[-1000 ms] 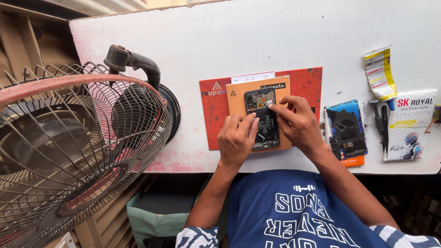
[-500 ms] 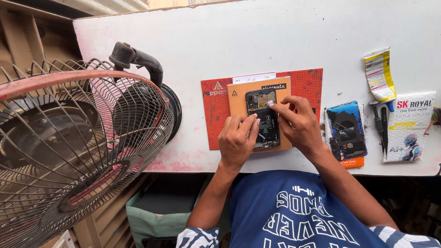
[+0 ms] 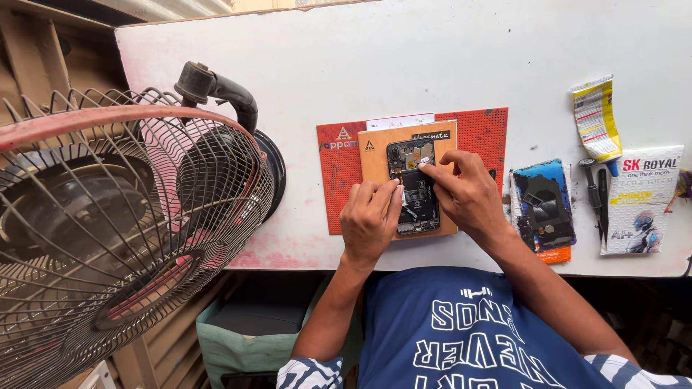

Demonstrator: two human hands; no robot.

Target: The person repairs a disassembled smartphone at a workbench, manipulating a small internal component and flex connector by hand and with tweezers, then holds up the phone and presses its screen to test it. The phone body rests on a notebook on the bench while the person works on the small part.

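Note:
An opened black phone [image 3: 414, 189] with its back off lies on a tan pad [image 3: 375, 155], which rests on a red perforated mat [image 3: 335, 180] on the white table. My left hand [image 3: 369, 222] curls against the phone's left edge and steadies it. My right hand [image 3: 470, 196] reaches in from the right, its fingertips pinched on a small white strip [image 3: 425, 161] at the phone's upper part. Both forearms come up from the table's near edge.
A large red-rimmed cage fan [image 3: 108, 216] fills the left side, its black base [image 3: 270, 169] on the table. Right of the mat lie a blue phone back cover [image 3: 544, 205], two black tools [image 3: 597, 193], a yellow packet [image 3: 595, 119] and a white printed packet [image 3: 643, 198].
Both hands stay on the phone with only small finger movements. The view has shifted slightly.

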